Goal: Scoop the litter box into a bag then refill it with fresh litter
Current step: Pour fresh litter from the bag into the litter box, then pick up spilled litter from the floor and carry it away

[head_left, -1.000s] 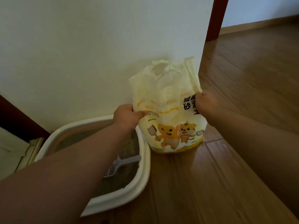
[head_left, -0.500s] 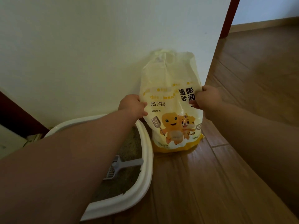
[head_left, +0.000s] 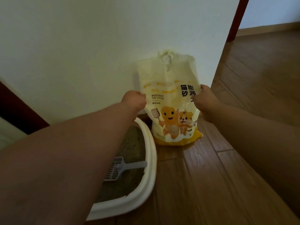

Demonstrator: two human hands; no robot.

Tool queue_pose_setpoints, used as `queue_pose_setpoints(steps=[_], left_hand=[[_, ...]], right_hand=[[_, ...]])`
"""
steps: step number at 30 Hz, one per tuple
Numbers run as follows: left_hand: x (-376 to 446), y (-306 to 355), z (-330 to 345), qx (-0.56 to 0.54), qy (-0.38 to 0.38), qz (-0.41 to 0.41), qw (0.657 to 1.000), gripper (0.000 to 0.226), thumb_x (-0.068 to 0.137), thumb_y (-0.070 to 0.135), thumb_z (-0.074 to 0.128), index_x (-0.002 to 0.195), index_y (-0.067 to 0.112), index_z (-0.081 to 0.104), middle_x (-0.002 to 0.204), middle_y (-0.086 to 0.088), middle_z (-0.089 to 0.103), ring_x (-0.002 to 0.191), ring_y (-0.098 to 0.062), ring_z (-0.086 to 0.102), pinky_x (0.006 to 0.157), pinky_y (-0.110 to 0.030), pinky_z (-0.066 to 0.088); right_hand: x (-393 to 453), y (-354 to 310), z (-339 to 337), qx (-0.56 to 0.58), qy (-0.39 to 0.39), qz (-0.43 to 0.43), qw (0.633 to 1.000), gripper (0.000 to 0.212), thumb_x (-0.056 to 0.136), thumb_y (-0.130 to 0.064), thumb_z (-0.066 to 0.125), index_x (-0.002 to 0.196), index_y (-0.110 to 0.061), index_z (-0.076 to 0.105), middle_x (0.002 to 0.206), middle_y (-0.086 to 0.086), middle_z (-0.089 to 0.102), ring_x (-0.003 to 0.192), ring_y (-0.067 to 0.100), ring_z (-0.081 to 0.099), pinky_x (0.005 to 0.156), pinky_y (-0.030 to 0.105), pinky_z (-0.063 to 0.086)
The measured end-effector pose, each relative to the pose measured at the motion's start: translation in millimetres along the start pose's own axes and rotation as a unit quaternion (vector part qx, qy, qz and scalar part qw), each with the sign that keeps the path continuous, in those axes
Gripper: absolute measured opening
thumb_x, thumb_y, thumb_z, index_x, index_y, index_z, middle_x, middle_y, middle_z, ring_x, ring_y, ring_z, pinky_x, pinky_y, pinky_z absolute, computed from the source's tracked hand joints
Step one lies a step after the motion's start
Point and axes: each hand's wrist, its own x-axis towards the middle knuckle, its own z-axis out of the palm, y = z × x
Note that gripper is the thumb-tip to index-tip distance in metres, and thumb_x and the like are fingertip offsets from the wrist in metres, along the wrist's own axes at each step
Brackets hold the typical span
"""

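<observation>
I've got both hands on the litter bag [head_left: 169, 101], which stands upright on the wooden floor [head_left: 203, 184] against the wall [head_left: 81, 46], just beside the litter box [head_left: 150, 153]. Left hand [head_left: 134, 100] pinches the bag's left edge, right hand [head_left: 203, 97] curls round the right edge, both about mid-height. Above my grip the top is slack and tied; below it sits the weight. Scoop [head_left: 116, 168] lies in the litter under my left forearm. Likely the refill step: I'd lift evenly with both hands, keep the base low, swing left over the rim, and untie the top before tipping. Thin plastic may tear or slip at the pinch.
</observation>
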Motion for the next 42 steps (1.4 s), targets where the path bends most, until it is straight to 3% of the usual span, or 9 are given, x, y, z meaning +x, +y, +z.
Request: queue_pose_setpoints(steps=[2, 6, 9, 12, 20, 23, 26, 34, 42], left_hand=[[-6.6, 4.8, 0.8, 0.004, 0.004, 0.015, 1.0, 0.011, 0.096, 0.026, 0.063, 0.088, 0.021, 0.068, 0.111, -0.013, 0.072, 0.107, -0.031, 0.07, 0.099, -0.045, 0.057], [-30.5, 14.7, -4.9, 0.065, -0.015, 0.051, 0.996, 0.057, 0.094, 0.026, 0.06, 0.148, 0.01, 0.049, 0.148, -0.009, 0.054, 0.133, -0.028, 0.055, 0.113, -0.044, 0.045], [-52.1, 19.2, -14.5, 0.107, -0.031, 0.081, 0.99, 0.064, 0.096, 0.024, 0.059, 0.155, 0.01, 0.038, 0.156, -0.01, 0.046, 0.137, -0.027, 0.05, 0.115, -0.042, 0.042], [-73.4, 19.0, -29.2, 0.155, -0.032, 0.116, 0.981, 0.06, 0.1, 0.024, 0.056, 0.156, 0.011, 0.039, 0.156, -0.008, 0.046, 0.139, -0.025, 0.048, 0.117, -0.038, 0.039], [-145.0, -14.1, -91.5, 0.354, -0.05, 0.187, 0.915, 0.06, 0.1, 0.032, 0.057, 0.155, 0.018, 0.039, 0.157, -0.005, 0.045, 0.139, -0.022, 0.047, 0.1, -0.026, 0.037], [-171.5, -34.3, -114.4, 0.388, -0.038, 0.189, 0.901, 0.057, 0.099, 0.034, 0.057, 0.153, 0.021, 0.042, 0.152, -0.005, 0.048, 0.136, -0.024, 0.048, 0.104, -0.032, 0.039], [-195.4, -52.2, -137.0, 0.427, -0.033, 0.16, 0.889, 0.051, 0.1, 0.031, 0.053, 0.149, 0.02, 0.046, 0.148, -0.007, 0.049, 0.129, -0.027, 0.052, 0.101, -0.04, 0.044], [-232.7, -137.0, -163.1, 0.362, 0.122, 0.053, 0.922, 0.045, 0.102, 0.036, 0.052, 0.143, 0.018, 0.051, 0.146, -0.005, 0.053, 0.131, -0.027, 0.052, 0.106, -0.05, 0.042], [-283.6, -259.7, -164.1, 0.316, 0.226, 0.092, 0.917, 0.051, 0.097, 0.038, 0.053, 0.147, 0.031, 0.046, 0.163, 0.008, 0.034, 0.151, -0.015, 0.028, 0.116, -0.052, 0.027]], right_hand=[[-27.6, -20.1, 5.8, -0.011, 0.007, 0.001, 1.0, 0.063, 0.092, -0.015, 0.057, 0.15, -0.02, 0.031, 0.123, 0.006, 0.058, 0.101, 0.025, 0.062, 0.082, 0.04, 0.057], [-51.4, -34.0, 9.4, -0.045, 0.014, -0.011, 0.999, 0.084, 0.1, -0.018, 0.054, 0.16, -0.017, -0.004, 0.157, 0.009, 0.033, 0.097, 0.015, 0.055, 0.071, 0.027, 0.049], [-83.4, -40.2, 13.6, -0.043, 0.007, -0.042, 0.998, 0.072, 0.101, -0.015, 0.053, 0.159, -0.011, 0.012, 0.146, 0.016, 0.047, 0.081, 0.015, 0.056, 0.066, 0.029, 0.046], [-116.9, -46.8, 17.5, -0.074, 0.007, -0.072, 0.995, 0.053, 0.101, -0.013, 0.052, 0.151, -0.009, 0.034, 0.145, 0.014, 0.05, 0.118, 0.03, 0.057, 0.077, 0.035, 0.05], [-161.0, -49.0, 35.4, -0.223, -0.015, -0.12, 0.967, 0.067, 0.099, -0.031, 0.058, 0.158, -0.021, 0.026, 0.155, 0.01, 0.041, 0.098, 0.02, 0.058, 0.074, 0.029, 0.047], [-176.1, -53.9, 43.8, -0.281, -0.028, -0.144, 0.948, 0.072, 0.095, -0.036, 0.061, 0.157, -0.019, 0.029, 0.155, 0.012, 0.039, 0.125, 0.033, 0.056, 0.096, 0.035, 0.049], [-193.7, -66.1, 60.2, -0.321, -0.041, -0.173, 0.93, 0.071, 0.094, -0.034, 0.061, 0.156, -0.017, 0.031, 0.156, 0.012, 0.038, 0.122, 0.032, 0.058, 0.104, 0.042, 0.047], [-254.9, -56.2, 138.4, -0.37, -0.067, -0.241, 0.894, 0.068, 0.091, -0.04, 0.062, 0.151, -0.018, 0.038, 0.153, 0.01, 0.041, 0.134, 0.034, 0.046, 0.109, 0.052, 0.042], [-325.1, 28.9, 181.8, -0.396, -0.085, -0.273, 0.873, 0.068, 0.093, -0.047, 0.058, 0.153, -0.023, 0.035, 0.16, 0.0, 0.033, 0.143, 0.027, 0.037, 0.112, 0.047, 0.037]])
